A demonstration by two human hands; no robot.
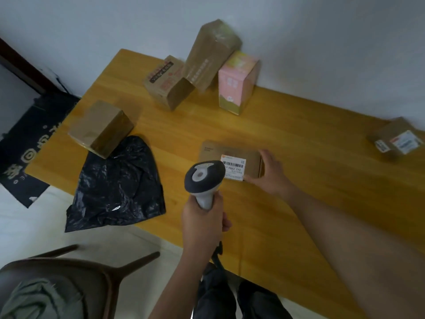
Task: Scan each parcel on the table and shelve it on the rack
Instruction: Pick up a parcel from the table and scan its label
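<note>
- On the yellow wooden table [299,139], near its front edge, lies a flat brown cardboard parcel [213,153] with a white barcode label [234,168] facing up.
- Left hand [202,224] grips the handle of a grey-and-white handheld scanner [204,178], its head hanging just over the label's left part.
- Right hand [271,173] rests on the parcel's right end, fingers fairly straight, steadying it.
- Step in hand: scanning this parcel; whether the beam is firing is unclear.
- Next: lift it toward the rack, which is out of view.
- About 6 other parcels wait, including a crumpled black plastic bag [119,183].
</note>
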